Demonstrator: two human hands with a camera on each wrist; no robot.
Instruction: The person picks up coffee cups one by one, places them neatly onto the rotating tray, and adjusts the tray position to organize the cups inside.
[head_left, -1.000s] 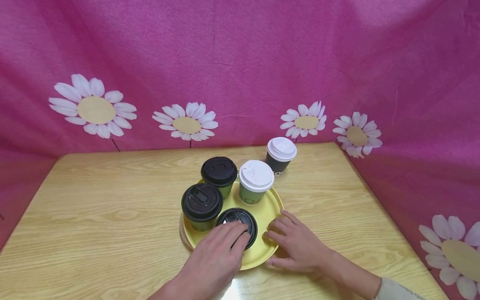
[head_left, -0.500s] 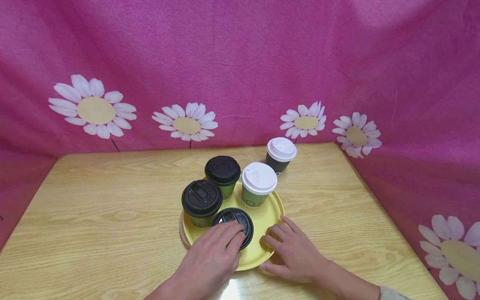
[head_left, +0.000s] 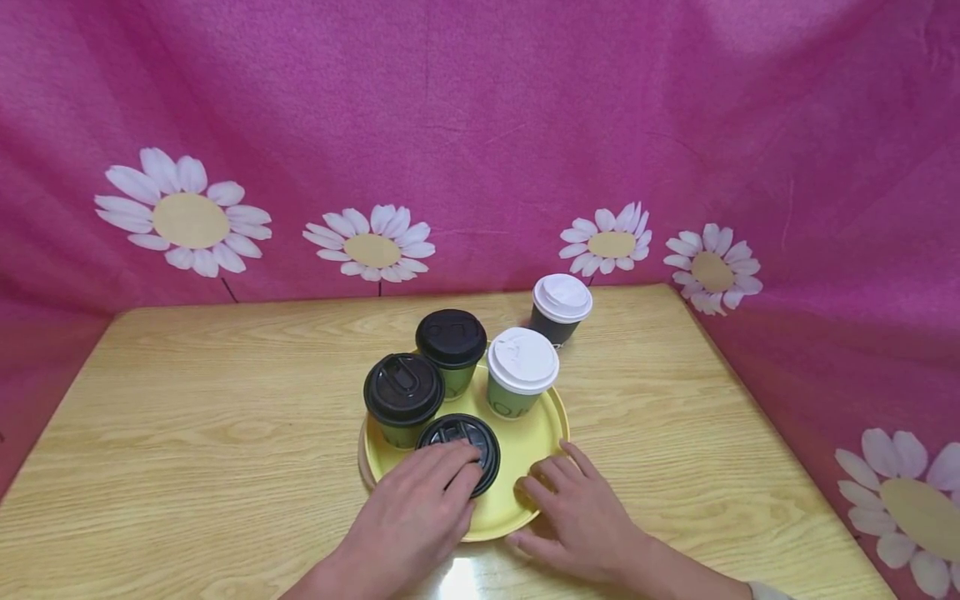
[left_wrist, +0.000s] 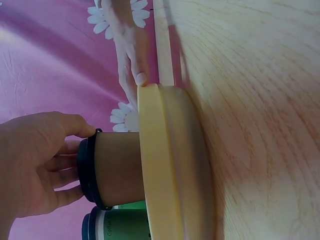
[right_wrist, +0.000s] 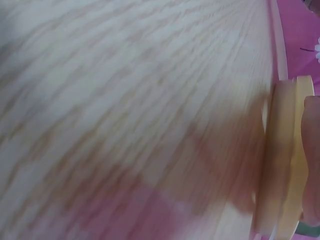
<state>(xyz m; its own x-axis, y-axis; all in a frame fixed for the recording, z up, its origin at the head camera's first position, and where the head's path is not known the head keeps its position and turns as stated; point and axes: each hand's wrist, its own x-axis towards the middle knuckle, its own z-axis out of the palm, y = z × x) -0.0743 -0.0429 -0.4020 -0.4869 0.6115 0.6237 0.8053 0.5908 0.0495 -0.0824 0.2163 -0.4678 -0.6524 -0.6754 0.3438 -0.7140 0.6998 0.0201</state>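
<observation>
A round yellow tray (head_left: 525, 467) sits on the table with several lidded paper coffee cups on it. My left hand (head_left: 416, 508) grips the black lid of the front brown coffee cup (left_wrist: 120, 167), thumb and fingers around the lid's edge; the cup stands upright on the tray. My right hand (head_left: 581, 517) holds the tray's right front rim, fingers over the inside and thumb outside. Behind stand two green cups with black lids, the left one (head_left: 403, 400) and the back one (head_left: 452, 350), and a green cup with a white lid (head_left: 521, 371).
A dark cup with a white lid (head_left: 561, 308) stands on the table behind the tray. A tan round base (head_left: 364, 467) shows under the tray's left side. The wooden table (head_left: 225, 433) meets a pink daisy-print cloth (head_left: 480, 142) at the back and sides.
The tray has turned clockwise with its cups: the back cups shift right, the left cup goes back, the front cup moves left. Both hands move with it, leftward.
</observation>
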